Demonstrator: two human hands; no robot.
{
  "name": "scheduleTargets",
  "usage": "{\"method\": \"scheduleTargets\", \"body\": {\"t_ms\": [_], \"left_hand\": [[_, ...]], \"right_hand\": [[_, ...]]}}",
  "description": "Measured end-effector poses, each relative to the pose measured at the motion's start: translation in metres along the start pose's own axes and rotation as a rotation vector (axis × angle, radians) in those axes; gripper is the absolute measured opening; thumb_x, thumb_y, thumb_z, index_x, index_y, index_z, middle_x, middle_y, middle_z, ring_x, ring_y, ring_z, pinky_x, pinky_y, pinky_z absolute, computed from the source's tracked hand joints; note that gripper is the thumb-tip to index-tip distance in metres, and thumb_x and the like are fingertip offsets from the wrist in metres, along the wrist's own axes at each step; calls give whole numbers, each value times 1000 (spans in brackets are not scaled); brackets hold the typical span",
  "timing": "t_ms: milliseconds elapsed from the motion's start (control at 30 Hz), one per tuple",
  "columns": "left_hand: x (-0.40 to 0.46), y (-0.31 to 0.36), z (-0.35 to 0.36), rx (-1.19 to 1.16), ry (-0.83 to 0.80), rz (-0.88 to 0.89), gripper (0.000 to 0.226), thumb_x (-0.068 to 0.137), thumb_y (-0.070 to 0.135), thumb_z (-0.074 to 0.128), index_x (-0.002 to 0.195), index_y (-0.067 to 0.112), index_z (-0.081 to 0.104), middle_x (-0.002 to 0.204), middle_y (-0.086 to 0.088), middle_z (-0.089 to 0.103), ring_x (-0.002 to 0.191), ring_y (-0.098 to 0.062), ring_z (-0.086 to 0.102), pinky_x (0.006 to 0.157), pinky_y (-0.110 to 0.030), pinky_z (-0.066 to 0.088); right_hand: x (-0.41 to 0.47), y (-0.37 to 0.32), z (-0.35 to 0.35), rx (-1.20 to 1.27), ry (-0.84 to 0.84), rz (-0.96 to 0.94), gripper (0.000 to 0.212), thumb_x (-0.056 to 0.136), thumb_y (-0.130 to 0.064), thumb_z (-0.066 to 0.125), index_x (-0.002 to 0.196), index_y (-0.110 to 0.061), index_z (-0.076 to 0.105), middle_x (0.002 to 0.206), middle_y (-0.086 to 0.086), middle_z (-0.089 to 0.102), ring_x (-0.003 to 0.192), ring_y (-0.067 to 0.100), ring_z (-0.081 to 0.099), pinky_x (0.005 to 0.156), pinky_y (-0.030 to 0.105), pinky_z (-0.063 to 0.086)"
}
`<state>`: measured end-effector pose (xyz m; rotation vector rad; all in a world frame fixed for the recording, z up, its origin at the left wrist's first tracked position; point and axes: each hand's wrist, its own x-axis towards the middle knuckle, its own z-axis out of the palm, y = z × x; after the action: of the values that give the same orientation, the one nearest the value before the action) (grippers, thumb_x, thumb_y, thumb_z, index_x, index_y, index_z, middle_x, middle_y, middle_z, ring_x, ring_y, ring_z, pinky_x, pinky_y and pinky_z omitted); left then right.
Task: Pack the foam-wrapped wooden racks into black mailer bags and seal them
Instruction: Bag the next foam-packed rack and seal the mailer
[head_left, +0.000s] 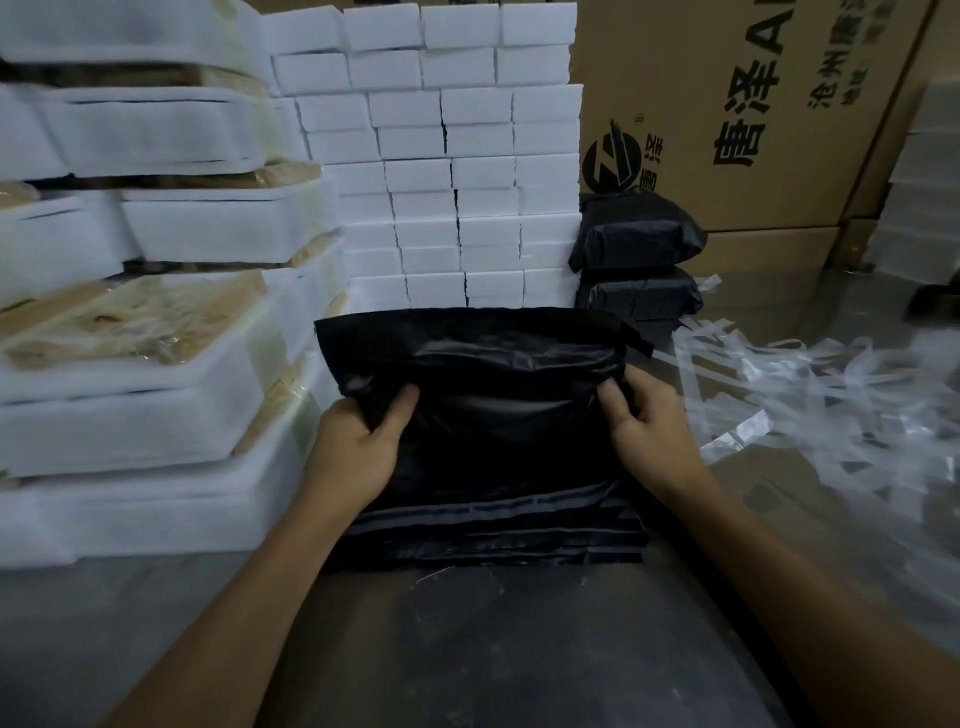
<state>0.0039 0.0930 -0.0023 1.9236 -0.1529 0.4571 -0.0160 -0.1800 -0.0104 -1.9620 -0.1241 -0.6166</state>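
left hand (358, 441), right hand (644, 431), both gripping black mailer bag (498, 405)

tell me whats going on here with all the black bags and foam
A person is packing. The left hand and right hand each grip a side of a black mailer bag lying on a stack of flat bags. Foam-wrapped wooden racks are piled to the left, and two packed bags sit behind.

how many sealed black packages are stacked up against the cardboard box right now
2. One sealed package sits on top of the other, right of the white foam blocks and in front of the cardboard box. More may be hidden behind the held mailer bag.
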Motion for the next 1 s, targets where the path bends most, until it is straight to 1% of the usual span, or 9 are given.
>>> {"method": "scheduleTargets", "body": {"t_ms": [100,133,233,333,467,600,767,900,1000], "left_hand": [[-1,1,2,2,83,54,59,80,74,53,54,21,48,42,13,47,39,-2,47,43,-15,33],[-1,2,3,-14,101,65,59,82,67,53,54,16,43,40,12,43,37,-3,43,41,-14,31],[0,2,3,-79,106,47,49,90,47,56,71,2,59,55,-3,60,49,-8,56,50,-25,45],[4,0,-1,-222,72,13,19,97,29,59,87,17,70,76,2,74,74,-11,70,65,-25,54],[7,1,-4,-399,25,-22,17,95,23,62,87,29,76,95,7,76,95,-12,71,85,-29,54],[12,10,-11,-603,-34,-29,10,83,28,71,89,26,79,99,0,76,97,-17,71,81,-24,55],[15,12,-20,-689,-14,-109,38,82,35,68,91,-2,67,98,-14,69,94,-25,66,82,-30,58],[13,16,-20,-677,50,-185,28,95,21,60,73,14,76,89,-5,75,87,-18,71,74,-24,57],[13,17,-19,-640,71,-184,30,96,17,59,73,17,77,90,-5,75,92,-20,71,79,-27,57]], "right_hand": [[-5,-4,-4,196,-94,60,32,99,-8,55,129,-19,59,114,-1,70,107,15,67,87,31,54],[-5,-7,-5,319,-133,104,38,95,-6,59,130,-19,58,113,0,71,105,15,69,84,28,56],[-1,-15,-9,451,-226,113,34,82,-17,69,116,-14,68,105,7,74,95,18,72,73,21,55],[2,-22,-13,536,-225,105,14,85,-28,75,92,-16,74,86,3,73,82,17,72,68,23,54],[7,-25,-16,612,-52,153,44,83,-31,67,105,8,66,100,15,71,93,23,68,89,37,54],[8,-28,-14,614,67,150,40,77,-39,73,91,-1,72,90,15,71,81,25,68,78,38,56],[14,-36,-22,622,61,161,41,71,-53,74,80,-13,80,95,7,77,90,21,73,79,29,59],[13,-42,-29,560,27,183,38,79,-53,66,66,-20,79,85,3,78,81,16,74,68,22,57],[12,-47,-32,565,-13,225,43,81,-57,63,53,-23,66,61,-5,67,57,8,63,57,20,51]]}}
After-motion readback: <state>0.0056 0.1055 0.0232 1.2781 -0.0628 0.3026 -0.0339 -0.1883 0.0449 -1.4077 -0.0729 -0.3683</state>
